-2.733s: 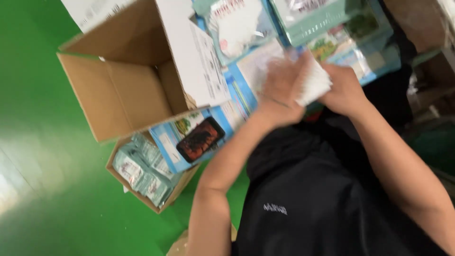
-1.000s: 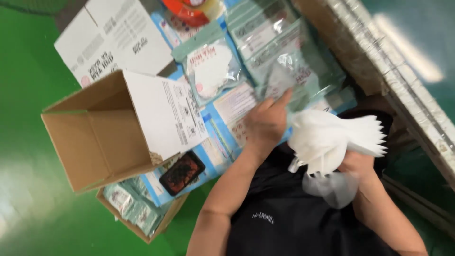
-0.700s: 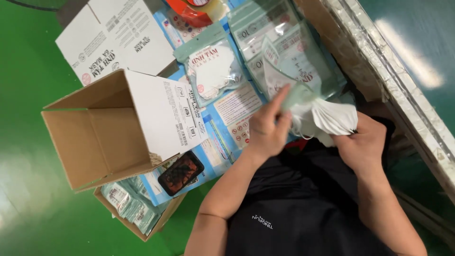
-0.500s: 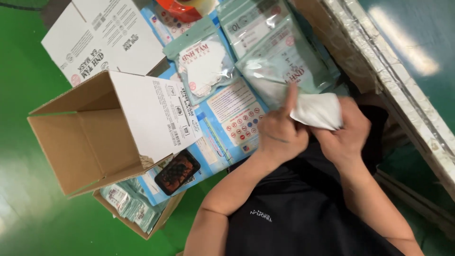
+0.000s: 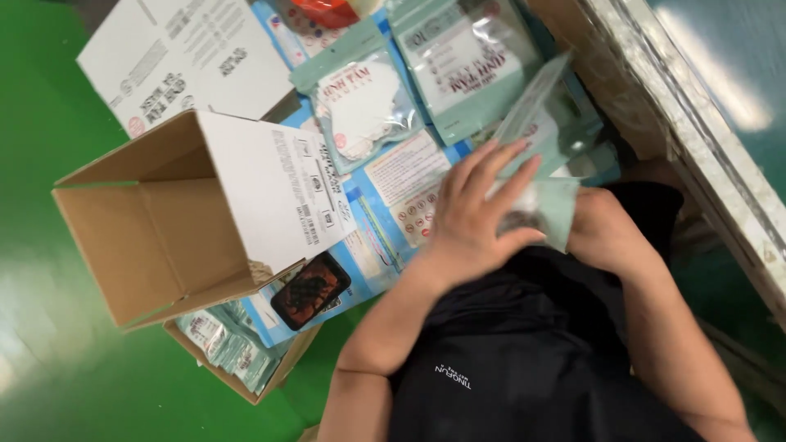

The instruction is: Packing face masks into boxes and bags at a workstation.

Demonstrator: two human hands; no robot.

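Masks that fanned out white from the right hand (image 5: 610,233) a second ago are now mostly inside the pale green pouch (image 5: 547,184), right of centre in the frame. Left hand (image 5: 479,217) lies flat over the pouch, fingers spread, pressing rather than gripping. Right grip closes on the pouch's lower edge. Motion blur and the left hand hide the pouch's opening and contents.
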